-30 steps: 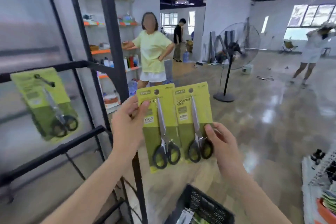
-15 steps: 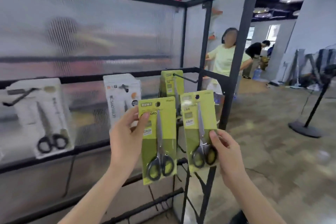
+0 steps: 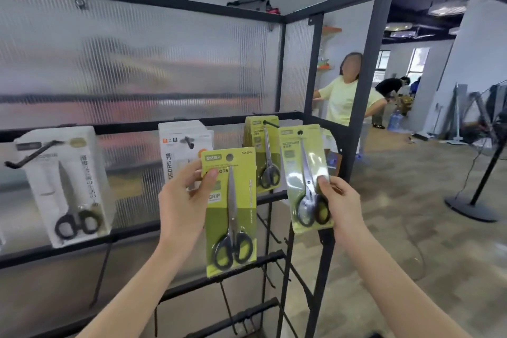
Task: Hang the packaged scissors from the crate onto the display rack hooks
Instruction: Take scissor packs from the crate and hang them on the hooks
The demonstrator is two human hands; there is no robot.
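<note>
1. Head view, the step in hand: judging by the raised packs, the job now is to thread a pack's hang hole onto a hook. The right hand [image 3: 338, 207] pinches the right green pack [image 3: 307, 178] low down, thumb on the clear blister over the scissor handles, with the card's top hole free and just right of the loaded hook [image 3: 270, 124].
2. Head view, doing it well: I would keep that low grip so the hole stays visible, square the card to the hook tip, then slide it straight back along the wire. The card leans a little, so level it first.
3. Head view, the risk: the hung green packs [image 3: 262, 156] already fill that hook, so the new card may catch on the front one.
4. Head view, the other hand: the left hand [image 3: 182, 200] grips the left green pack [image 3: 230, 211] by its upper left edge, thumb across the printed front. It hangs upright, lower than and left of the right one, in front of the white packs [image 3: 179, 151].
5. Head view, relation to the display rack [image 3: 285, 118]: both packs are held clear of the bars, apart from each other. 1 white pack [image 3: 68, 184] hangs far left. The crate is not in view.
</note>
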